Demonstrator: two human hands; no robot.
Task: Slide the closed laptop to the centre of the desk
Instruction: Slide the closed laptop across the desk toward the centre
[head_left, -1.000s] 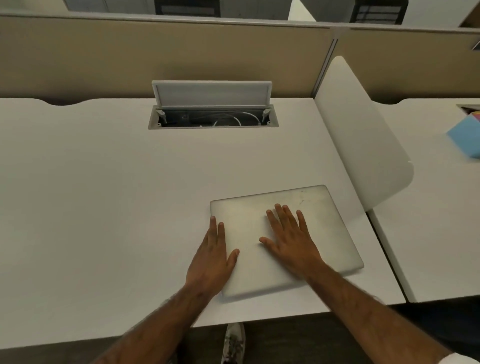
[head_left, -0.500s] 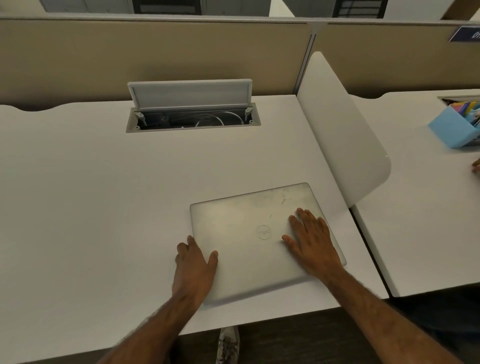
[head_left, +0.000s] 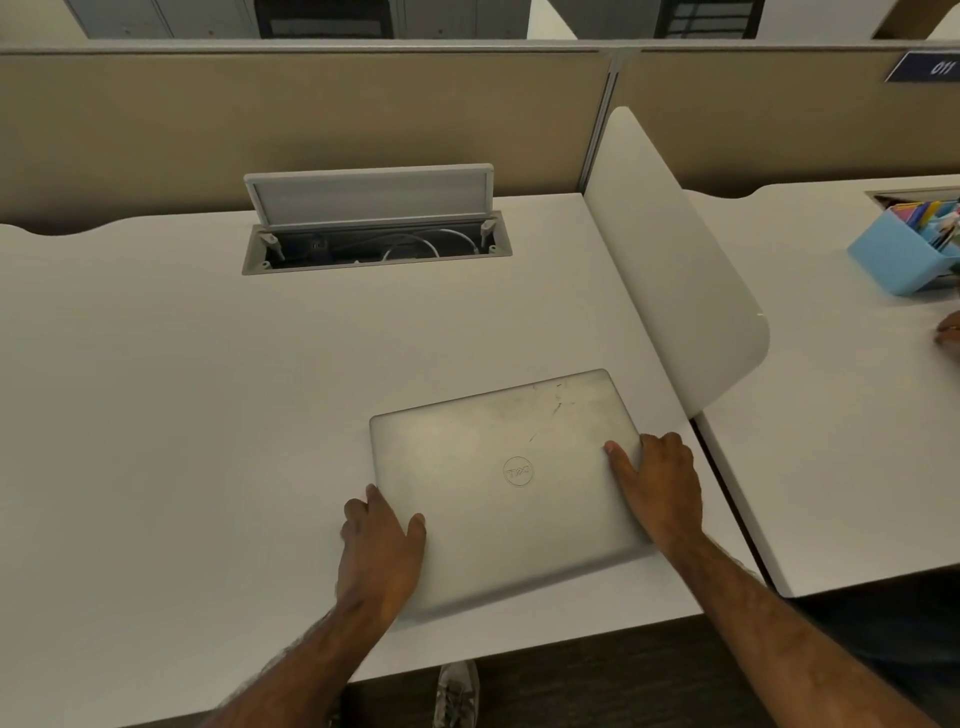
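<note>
Looking down, you have two white desks: your own desk (head_left: 208, 415) and a second desk (head_left: 857, 441) to your right, cut off by the frame edge, with one curved white divider (head_left: 675, 270) standing between them. One closed silver laptop (head_left: 498, 478) lies flat on the near right part of your desk, close to the front edge and just beside the divider's foot, turned slightly askew. One cable hatch (head_left: 376, 228) sits at the back with its lid propped up; white cords inside are hard to make out. One blue organiser (head_left: 898, 260) on the second desk is partly cut off, its contents a blur of colours. Your two hands both grip the laptop: your left hand (head_left: 382, 545) wraps its near left corner, thumb on the lid, and your right hand (head_left: 660, 483) clasps its right edge. One shoe (head_left: 457, 691) shows below. The lid's round logo reads "DELL", upside down to you; a blue tag (head_left: 922, 66) reads "011".
</note>
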